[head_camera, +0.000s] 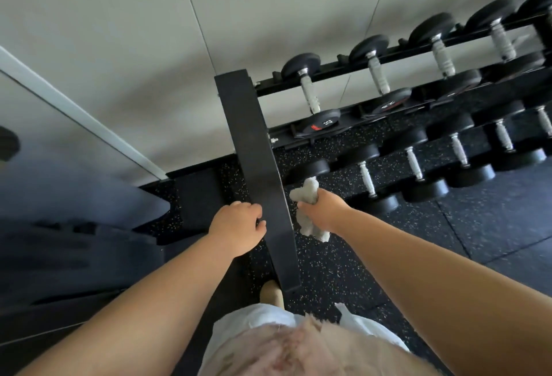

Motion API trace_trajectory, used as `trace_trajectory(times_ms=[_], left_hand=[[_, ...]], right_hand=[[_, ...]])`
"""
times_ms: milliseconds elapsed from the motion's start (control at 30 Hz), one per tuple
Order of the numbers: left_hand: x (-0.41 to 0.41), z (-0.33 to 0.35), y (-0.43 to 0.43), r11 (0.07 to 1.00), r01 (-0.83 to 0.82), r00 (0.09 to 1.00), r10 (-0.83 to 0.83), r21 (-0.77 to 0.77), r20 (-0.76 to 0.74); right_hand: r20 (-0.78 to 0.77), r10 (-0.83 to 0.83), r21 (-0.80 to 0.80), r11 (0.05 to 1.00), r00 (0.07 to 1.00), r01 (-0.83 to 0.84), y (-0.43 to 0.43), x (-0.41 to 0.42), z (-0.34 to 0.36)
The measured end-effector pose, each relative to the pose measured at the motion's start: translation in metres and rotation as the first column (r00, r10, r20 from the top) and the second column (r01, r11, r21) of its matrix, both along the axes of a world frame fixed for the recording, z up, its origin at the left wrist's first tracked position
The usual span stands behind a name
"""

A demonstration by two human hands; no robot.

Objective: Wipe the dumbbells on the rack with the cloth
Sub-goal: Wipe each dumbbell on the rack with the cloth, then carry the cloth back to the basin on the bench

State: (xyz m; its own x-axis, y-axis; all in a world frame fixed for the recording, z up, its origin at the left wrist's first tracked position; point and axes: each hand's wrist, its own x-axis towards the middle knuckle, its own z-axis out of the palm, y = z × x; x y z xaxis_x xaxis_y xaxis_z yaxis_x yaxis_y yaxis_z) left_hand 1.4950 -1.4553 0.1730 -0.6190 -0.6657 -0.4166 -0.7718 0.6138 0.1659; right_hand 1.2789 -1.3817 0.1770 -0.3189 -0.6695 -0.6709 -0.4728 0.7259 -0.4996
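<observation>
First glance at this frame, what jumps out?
The black rack upright cuts down the centre, with the left hand gripping its edge. Just right of it, the right hand holds a pale cloth at the lower tier's leftmost dumbbell. Rows of black dumbbells run off to the upper right.

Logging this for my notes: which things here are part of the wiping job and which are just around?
Job: cloth gripped by right hand; dumbbells; rack, left hand holding its end post.
Just around: speckled floor; wall.
</observation>
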Motion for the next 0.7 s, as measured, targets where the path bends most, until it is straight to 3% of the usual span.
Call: trace_trajectory(times_ms=[200, 367, 467, 567, 700], left_hand=[[-0.009, -0.016, -0.018, 0.989, -0.135, 0.989, 0.138, 0.053, -0.054], [0.008, -0.054, -0.025, 0.965, -0.252, 0.965, 0.256, 0.074, -0.050], [0.026, -0.077, -0.022, 0.968, -0.219, 0.974, 0.223, 0.123, -0.026], [0.045, -0.091, -0.017, 0.961, -0.191, 0.982, 0.185, 0.201, 0.046], [0.057, -0.093, -0.019, 0.961, -0.177, 0.983, 0.161, 0.213, 0.092]], right_hand=[[-0.056, 0.026, -0.036, 0.999, 0.998, -0.028, -0.038, 0.025, -0.021], [-0.117, 0.194, -0.027, 0.980, 0.974, -0.198, -0.059, 0.049, -0.068], [-0.193, 0.220, -0.008, 0.974, 0.956, -0.226, -0.058, 0.055, -0.099], [-0.231, 0.457, 0.222, 0.884, 0.859, -0.410, -0.048, 0.059, -0.118], [-0.162, 0.426, 0.183, 0.899, 0.890, -0.398, -0.072, 0.068, -0.112]])
